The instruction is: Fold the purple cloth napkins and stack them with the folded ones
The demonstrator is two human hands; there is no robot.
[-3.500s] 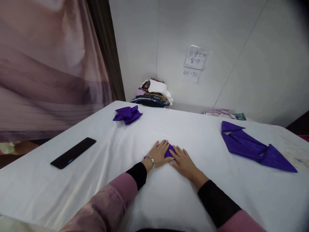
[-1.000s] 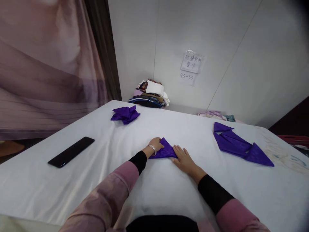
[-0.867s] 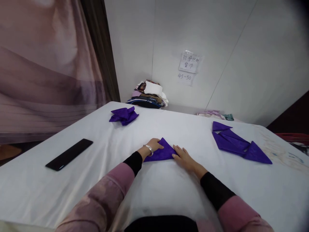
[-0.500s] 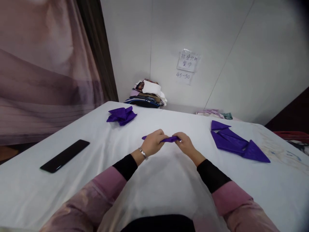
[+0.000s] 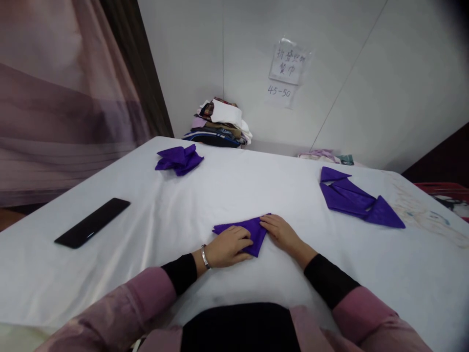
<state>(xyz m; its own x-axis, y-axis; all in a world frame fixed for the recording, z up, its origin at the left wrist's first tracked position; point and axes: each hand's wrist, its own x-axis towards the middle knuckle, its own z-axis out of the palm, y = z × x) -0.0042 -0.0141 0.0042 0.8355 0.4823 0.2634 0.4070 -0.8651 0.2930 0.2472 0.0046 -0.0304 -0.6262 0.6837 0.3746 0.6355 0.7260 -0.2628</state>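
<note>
A small purple napkin, folded into a pointed shape, lies on the white-covered table in front of me. My left hand, with a silver bracelet at the wrist, rests across its left and lower part, palm down, fingers loosely spread and covering some of the cloth. At the napkin's upper right edge is my right hand, its fingertips closed on the corner and the thumb hidden. Another folded purple napkin with pointed ends lies farther off to the right. A crumpled purple napkin sits at the back left.
On the left of the white tablecloth lies a flat black slab. Beyond the far edge stands a stack of folded clothes. Lilac cloth shows farther right. Paper signs hang on the wall, and a curtain borders the left.
The napkin was held thin and edge-on between both hands; now it lies flat on the table, nearer me. My left hand has spread over it. The view has tilted down slightly.
</note>
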